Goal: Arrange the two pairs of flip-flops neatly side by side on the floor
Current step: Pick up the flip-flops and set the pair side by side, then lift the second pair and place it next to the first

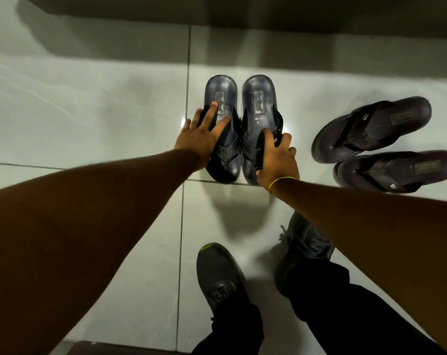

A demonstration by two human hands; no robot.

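Two dark blue-grey flip-flops stand side by side on the white tiled floor, heels away from me: the left one (221,93) and the right one (258,96), their sides touching. My left hand (204,134) lies flat on the left one's strap, fingers spread. My right hand (276,157) grips the right one's strap and outer edge. A second pair, dark brown, lies at the right, turned sideways with heels to the right: the upper one (371,126) and the lower one (396,170).
My two dark sneakers (217,275) (304,249) stand on the tiles (89,124) just below the flip-flops. A dark wall base or step (243,8) runs along the top. A dark edge (114,349) shows at the bottom left.
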